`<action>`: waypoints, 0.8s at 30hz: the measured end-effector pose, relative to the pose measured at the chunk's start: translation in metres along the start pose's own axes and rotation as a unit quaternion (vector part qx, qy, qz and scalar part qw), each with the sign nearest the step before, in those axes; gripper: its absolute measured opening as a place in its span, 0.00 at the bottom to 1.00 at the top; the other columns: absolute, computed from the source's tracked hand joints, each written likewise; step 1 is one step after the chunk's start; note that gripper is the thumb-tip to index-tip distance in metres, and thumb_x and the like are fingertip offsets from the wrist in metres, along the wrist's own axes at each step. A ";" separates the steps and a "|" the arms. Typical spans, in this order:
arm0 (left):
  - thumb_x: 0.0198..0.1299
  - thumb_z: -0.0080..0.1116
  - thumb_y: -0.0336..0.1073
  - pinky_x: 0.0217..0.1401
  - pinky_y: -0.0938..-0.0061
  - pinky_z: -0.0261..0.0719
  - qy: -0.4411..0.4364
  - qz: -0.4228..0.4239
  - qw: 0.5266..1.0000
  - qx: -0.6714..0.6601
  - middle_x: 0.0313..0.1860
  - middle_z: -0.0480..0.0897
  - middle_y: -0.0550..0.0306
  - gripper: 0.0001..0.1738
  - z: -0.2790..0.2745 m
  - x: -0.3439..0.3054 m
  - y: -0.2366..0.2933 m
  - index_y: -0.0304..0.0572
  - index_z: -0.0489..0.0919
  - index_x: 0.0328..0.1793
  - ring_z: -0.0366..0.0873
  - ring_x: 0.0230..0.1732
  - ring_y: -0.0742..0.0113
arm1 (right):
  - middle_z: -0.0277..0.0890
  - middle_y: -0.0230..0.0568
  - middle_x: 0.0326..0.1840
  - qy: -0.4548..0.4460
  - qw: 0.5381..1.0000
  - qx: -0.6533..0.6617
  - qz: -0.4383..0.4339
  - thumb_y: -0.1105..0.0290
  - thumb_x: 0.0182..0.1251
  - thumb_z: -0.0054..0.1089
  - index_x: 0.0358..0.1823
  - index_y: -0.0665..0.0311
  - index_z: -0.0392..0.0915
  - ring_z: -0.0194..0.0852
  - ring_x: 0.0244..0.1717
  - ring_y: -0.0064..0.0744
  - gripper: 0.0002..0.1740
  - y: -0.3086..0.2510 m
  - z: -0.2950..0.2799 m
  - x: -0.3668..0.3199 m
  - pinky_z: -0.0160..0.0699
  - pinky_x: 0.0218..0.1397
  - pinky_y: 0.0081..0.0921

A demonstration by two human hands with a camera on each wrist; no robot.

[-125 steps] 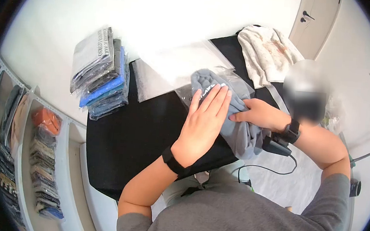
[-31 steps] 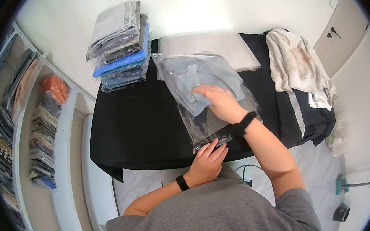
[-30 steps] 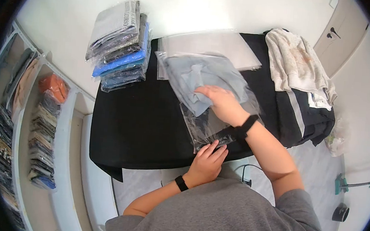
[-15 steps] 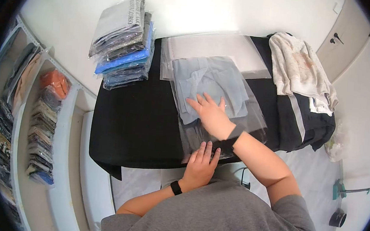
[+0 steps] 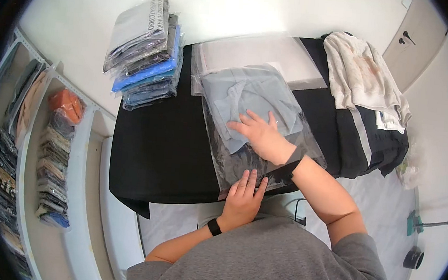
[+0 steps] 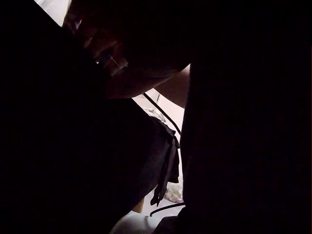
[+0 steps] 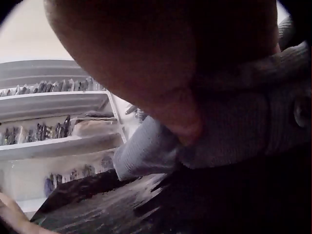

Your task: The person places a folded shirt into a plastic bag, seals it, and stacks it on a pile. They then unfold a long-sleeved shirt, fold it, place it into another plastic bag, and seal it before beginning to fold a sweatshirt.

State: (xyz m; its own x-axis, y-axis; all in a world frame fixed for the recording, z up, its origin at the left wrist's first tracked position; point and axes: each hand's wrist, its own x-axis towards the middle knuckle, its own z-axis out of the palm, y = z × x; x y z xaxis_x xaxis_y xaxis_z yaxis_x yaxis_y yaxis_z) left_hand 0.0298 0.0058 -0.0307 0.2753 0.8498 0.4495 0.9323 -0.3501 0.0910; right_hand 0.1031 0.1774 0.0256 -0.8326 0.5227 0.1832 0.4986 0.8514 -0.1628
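Note:
A folded blue-grey garment (image 5: pixel 262 93) lies flat on a clear plastic bag (image 5: pixel 222 163) on the black-covered table (image 5: pixel 155 150). My right hand (image 5: pixel 266 139) rests on the garment's near part, fingers spread. The right wrist view shows ribbed cloth (image 7: pixel 146 151) under the dark shape of that hand, with a button at the right edge. My left hand (image 5: pixel 243 202) lies at the table's front edge, its straight fingers touching the bag's near edge. In the left wrist view the hand (image 6: pixel 107 53) is mostly lost in shadow.
Clear flat bags (image 5: pixel 262 51) lie behind the garment. A tall pile of bagged clothes (image 5: pixel 146 55) stands at the back left. A pale sweatshirt (image 5: pixel 361 72) lies at the back right over dark cloth (image 5: pixel 360 145). Shelves (image 5: pixel 60 153) of bagged clothes line the left side.
The garment, earlier bunched between both hands, now lies flat on the bag. Over the last second my right hand's fingers spread and moved slightly toward me; my left hand's fingers straightened.

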 end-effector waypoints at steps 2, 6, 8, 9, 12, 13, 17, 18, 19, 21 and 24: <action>0.51 0.57 0.37 0.55 0.62 0.70 0.013 0.008 1.000 0.011 0.59 0.70 0.35 0.26 0.001 -0.001 0.000 0.40 0.73 0.59 0.69 0.60 0.43 | 0.61 0.39 0.65 -0.012 1.000 0.001 0.015 0.80 0.55 0.49 0.64 0.44 0.61 0.51 0.71 0.44 0.34 -0.003 -0.005 0.003 0.47 0.62 0.70; 0.52 0.56 0.36 0.54 0.62 0.70 0.015 0.013 1.000 0.017 0.59 0.71 0.35 0.24 0.001 0.000 0.002 0.40 0.75 0.57 0.70 0.59 0.43 | 0.59 0.41 0.67 0.011 0.997 -0.038 0.070 0.79 0.55 0.49 0.65 0.45 0.61 0.51 0.71 0.46 0.34 -0.022 0.001 0.006 0.49 0.63 0.69; 0.56 0.48 0.35 0.55 0.63 0.70 0.017 0.006 0.999 0.030 0.59 0.71 0.35 0.21 0.002 0.000 0.004 0.39 0.75 0.56 0.69 0.60 0.43 | 0.60 0.42 0.67 0.022 0.995 -0.047 0.090 0.78 0.55 0.50 0.65 0.46 0.61 0.52 0.70 0.46 0.33 -0.034 0.001 0.006 0.49 0.62 0.69; 0.56 0.48 0.35 0.55 0.63 0.70 0.016 0.008 0.999 0.029 0.59 0.71 0.35 0.21 0.005 -0.002 0.005 0.39 0.75 0.56 0.69 0.60 0.43 | 0.60 0.42 0.67 0.034 0.992 -0.055 0.107 0.78 0.55 0.50 0.65 0.46 0.62 0.53 0.70 0.47 0.33 -0.038 0.000 0.005 0.50 0.62 0.68; 0.56 0.48 0.35 0.53 0.64 0.71 0.025 0.004 1.000 0.006 0.59 0.71 0.35 0.20 0.009 -0.005 0.004 0.40 0.76 0.55 0.70 0.60 0.44 | 0.61 0.43 0.66 0.030 0.992 -0.053 0.111 0.77 0.56 0.49 0.64 0.47 0.63 0.54 0.69 0.48 0.32 -0.043 -0.001 0.001 0.51 0.61 0.68; 0.56 0.48 0.36 0.52 0.65 0.71 0.020 0.006 1.000 0.004 0.59 0.71 0.35 0.20 0.005 -0.004 0.004 0.40 0.76 0.55 0.70 0.60 0.44 | 0.61 0.43 0.66 0.031 0.992 -0.052 0.110 0.77 0.56 0.49 0.64 0.47 0.63 0.54 0.69 0.48 0.32 -0.041 -0.002 0.001 0.51 0.61 0.68; 0.55 0.50 0.37 0.51 0.66 0.71 0.032 0.015 0.999 0.021 0.58 0.72 0.35 0.21 0.005 -0.005 0.004 0.40 0.76 0.55 0.70 0.60 0.44 | 0.60 0.44 0.66 0.017 0.993 -0.049 0.102 0.76 0.56 0.50 0.65 0.46 0.62 0.54 0.68 0.50 0.32 -0.031 -0.001 0.003 0.53 0.61 0.68; 0.55 0.50 0.37 0.51 0.66 0.71 0.031 0.014 0.999 0.019 0.58 0.72 0.35 0.21 0.005 -0.005 0.004 0.40 0.76 0.55 0.70 0.60 0.44 | 0.60 0.45 0.66 0.018 0.993 -0.053 0.101 0.76 0.56 0.50 0.65 0.46 0.61 0.54 0.68 0.51 0.33 -0.030 0.000 0.003 0.53 0.61 0.67; 0.54 0.51 0.36 0.51 0.65 0.71 0.031 0.013 0.999 0.012 0.58 0.72 0.37 0.21 0.003 -0.004 0.004 0.40 0.76 0.55 0.70 0.60 0.44 | 0.60 0.45 0.66 0.018 0.993 -0.053 0.102 0.76 0.56 0.50 0.65 0.46 0.61 0.54 0.68 0.51 0.33 -0.031 -0.001 0.000 0.53 0.61 0.67; 0.53 0.53 0.35 0.52 0.64 0.72 0.029 0.015 0.999 0.002 0.58 0.73 0.38 0.22 -0.002 -0.003 0.002 0.40 0.75 0.55 0.70 0.60 0.44 | 0.60 0.48 0.66 0.099 0.989 -0.069 0.087 0.75 0.55 0.53 0.68 0.48 0.58 0.55 0.68 0.52 0.36 -0.037 -0.005 -0.012 0.53 0.62 0.64; 0.46 0.58 0.29 0.47 0.61 0.77 0.017 0.068 0.974 -0.216 0.51 0.77 0.47 0.20 -0.037 -0.006 -0.015 0.40 0.78 0.49 0.77 0.50 0.53 | 0.58 0.53 0.66 0.047 0.999 0.011 -0.011 0.70 0.53 0.62 0.68 0.58 0.57 0.56 0.67 0.51 0.38 -0.050 -0.039 -0.060 0.55 0.65 0.53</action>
State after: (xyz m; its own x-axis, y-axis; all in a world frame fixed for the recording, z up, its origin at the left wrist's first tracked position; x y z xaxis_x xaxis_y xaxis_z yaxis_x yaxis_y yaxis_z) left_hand 0.0057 -0.0087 -0.0017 0.3757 0.7727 0.5116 0.6998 -0.5985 0.3901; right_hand 0.1375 0.1058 0.0609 -0.8166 0.5069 0.2760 0.4745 0.8619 -0.1789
